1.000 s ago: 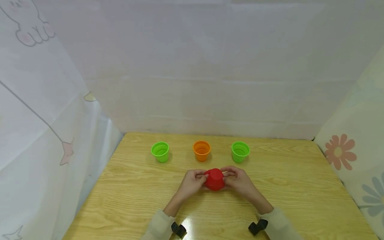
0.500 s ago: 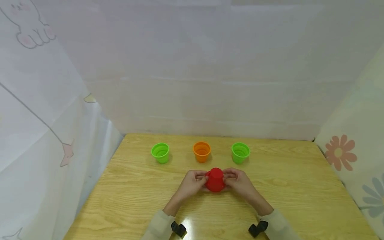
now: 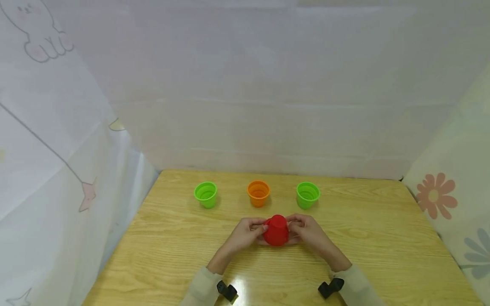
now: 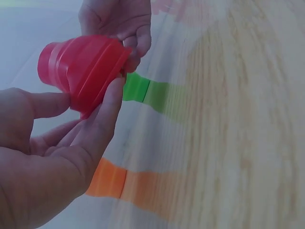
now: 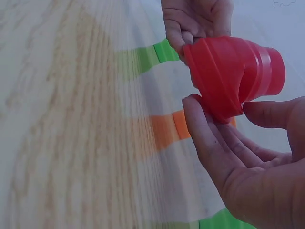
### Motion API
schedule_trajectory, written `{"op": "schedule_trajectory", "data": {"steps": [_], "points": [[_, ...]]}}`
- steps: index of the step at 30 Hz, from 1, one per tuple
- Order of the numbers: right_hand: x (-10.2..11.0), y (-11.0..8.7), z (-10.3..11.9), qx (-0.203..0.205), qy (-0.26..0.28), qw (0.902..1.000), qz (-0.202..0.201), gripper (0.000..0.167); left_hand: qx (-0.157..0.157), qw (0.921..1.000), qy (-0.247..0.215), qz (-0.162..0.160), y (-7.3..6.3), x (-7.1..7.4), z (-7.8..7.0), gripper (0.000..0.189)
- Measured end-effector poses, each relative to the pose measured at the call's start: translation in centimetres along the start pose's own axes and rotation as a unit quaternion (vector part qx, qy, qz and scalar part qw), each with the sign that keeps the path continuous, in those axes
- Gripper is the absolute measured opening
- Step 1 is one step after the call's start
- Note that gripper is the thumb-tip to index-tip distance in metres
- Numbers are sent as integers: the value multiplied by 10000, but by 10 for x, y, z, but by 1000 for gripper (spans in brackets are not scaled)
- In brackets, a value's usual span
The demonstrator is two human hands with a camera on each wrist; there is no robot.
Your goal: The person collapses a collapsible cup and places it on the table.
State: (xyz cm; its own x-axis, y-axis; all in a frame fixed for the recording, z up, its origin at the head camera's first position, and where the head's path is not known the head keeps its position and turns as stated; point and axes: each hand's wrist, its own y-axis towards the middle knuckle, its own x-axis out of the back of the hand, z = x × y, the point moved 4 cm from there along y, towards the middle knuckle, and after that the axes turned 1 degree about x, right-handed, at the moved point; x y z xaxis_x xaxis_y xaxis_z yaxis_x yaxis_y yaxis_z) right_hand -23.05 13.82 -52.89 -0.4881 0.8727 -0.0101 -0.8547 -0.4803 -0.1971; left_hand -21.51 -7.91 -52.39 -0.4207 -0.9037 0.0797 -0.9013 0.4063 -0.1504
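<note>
A red collapsible cup (image 3: 277,233) is held upside down over the table, its narrow base up and its wide rim down. My left hand (image 3: 245,234) pinches the rim on the left side, thumb outside and fingers beneath. On the opposite side my right hand (image 3: 307,232) pinches the rim the same way. The right wrist view shows a dent folded into the wall of the cup (image 5: 224,71), near the right thumb. In the left wrist view the cup (image 4: 86,71) has its ringed wall partly drawn out, with the left thumb against it.
Beyond the hands stand a left green cup (image 3: 206,195), an orange cup (image 3: 258,194) and a right green cup (image 3: 308,195), all upright in a row. They rest on a wooden table (image 3: 172,246). Pale printed curtains (image 3: 268,106) enclose its back and sides.
The red cup has gone from squat to taller as its base has pushed up and out. Both hands keep their grip in nearly the same place. The row of cups stays put.
</note>
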Motion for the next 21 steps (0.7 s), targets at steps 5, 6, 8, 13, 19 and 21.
{"op": "schedule_trajectory", "data": {"steps": [5,6,8,13,19,21], "points": [[1,2,-1,62,-272,9996,-17,40,139,9989,-77,437,-3,-1,-2,35],[1,2,-1,66,-333,9994,-23,40,181,9981,-189,563,-3,-2,-2,36],[1,4,0,137,-473,9988,24,40,188,9973,-300,647,-4,-2,-2,37],[1,7,-2,348,-643,9973,15,38,254,9982,-360,408,-3,1,3,36],[1,5,-3,497,-515,9969,-332,35,496,9935,-1023,-85,-5,-1,9,36],[1,3,-4,492,-407,9967,-505,34,525,9897,-1316,-205,-7,-3,9,37]]}}
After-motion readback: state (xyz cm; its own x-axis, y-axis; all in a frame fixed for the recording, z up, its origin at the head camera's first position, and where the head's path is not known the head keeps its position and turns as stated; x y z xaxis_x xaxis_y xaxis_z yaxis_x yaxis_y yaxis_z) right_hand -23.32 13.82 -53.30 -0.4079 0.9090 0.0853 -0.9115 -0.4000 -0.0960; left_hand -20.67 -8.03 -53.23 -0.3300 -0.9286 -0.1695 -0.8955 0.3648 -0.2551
